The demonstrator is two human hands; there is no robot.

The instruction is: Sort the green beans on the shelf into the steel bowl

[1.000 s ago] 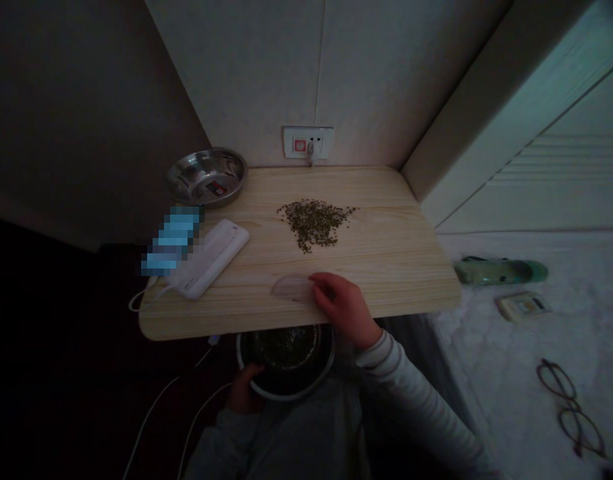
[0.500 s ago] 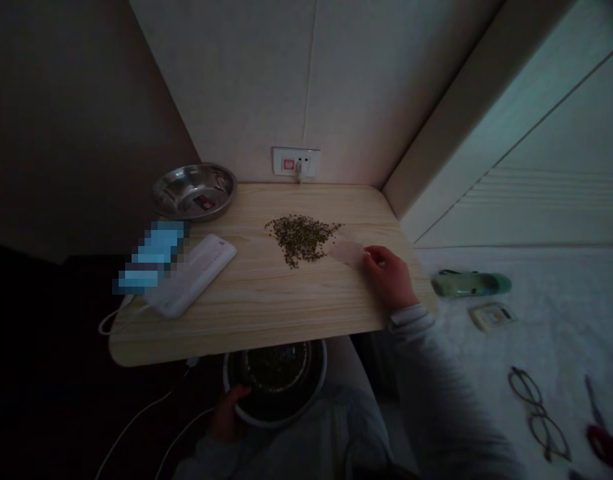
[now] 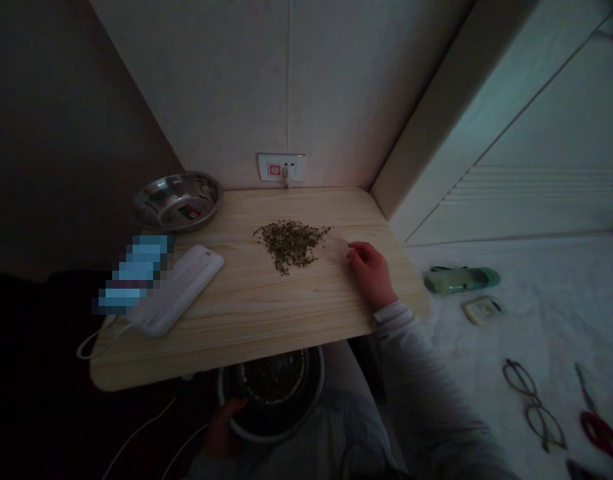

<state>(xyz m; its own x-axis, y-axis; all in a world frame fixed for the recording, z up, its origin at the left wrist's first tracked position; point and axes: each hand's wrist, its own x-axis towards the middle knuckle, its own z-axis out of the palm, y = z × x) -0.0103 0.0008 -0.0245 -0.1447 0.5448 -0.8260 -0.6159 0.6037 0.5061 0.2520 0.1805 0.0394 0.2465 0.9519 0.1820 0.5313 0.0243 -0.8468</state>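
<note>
On the wooden table [image 3: 306,320] lies a loose pile of small greenish-brown beans or seeds [image 3: 291,245], spread in one layer. My right hand [image 3: 374,272] is at the pile's right side, fingertips pinched on a thin translucent plastic sheet [image 3: 334,249]. The sheet reaches left to the pile's edge and is hard to make out. Below the table's front edge, my left hand [image 3: 225,420] grips the left rim of a round bowl [image 3: 314,400] on my lap. Dark contents show inside the bowl, too dim to name; the table hides its far side.
A steel bowl [image 3: 159,197] stands at the table's back left. Before it lie a phone [image 3: 136,267] and a white power bank [image 3: 184,293] with a cable. A wall socket [image 3: 281,167] is behind. On white bedding are a green bottle [image 3: 461,280], eyeglasses [image 3: 534,403] and scissors [image 3: 594,423].
The camera view has shifted a little. My right hand has moved slightly left with the plastic sheet, closer to the pile. My left hand keeps its grip on the bowl.
</note>
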